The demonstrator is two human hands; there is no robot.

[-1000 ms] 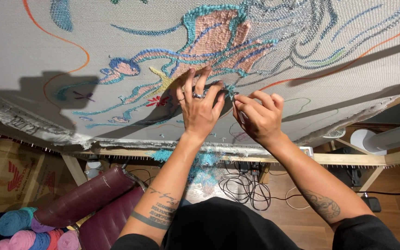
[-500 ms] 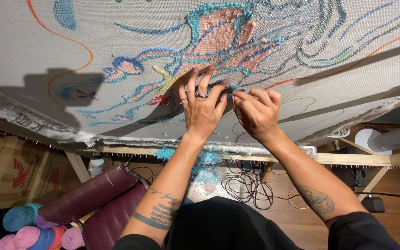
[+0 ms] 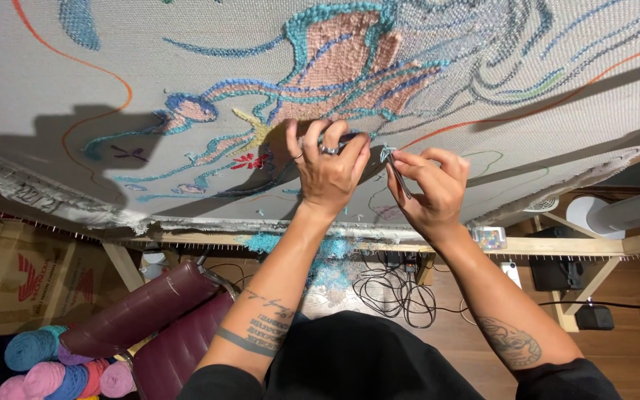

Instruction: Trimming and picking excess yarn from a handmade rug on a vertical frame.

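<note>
A wooden floor [image 3: 631,348] runs under a timber frame [image 3: 542,246] with slanted legs. A tangle of black cables [image 3: 394,289] lies on the boards beside blue yarn scraps [image 3: 331,255]. At left stand a cardboard box [image 3: 16,278], a maroon padded chair [image 3: 157,318] and yarn balls [image 3: 53,367]. A white fan [image 3: 594,211] sits at right. Hard light casts sharp shadows.

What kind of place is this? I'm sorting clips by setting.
Probably a rug-tufting or textile workshop: both hands work on a patterned cloth stretched over a wooden frame, with yarn balls on the floor.
</note>
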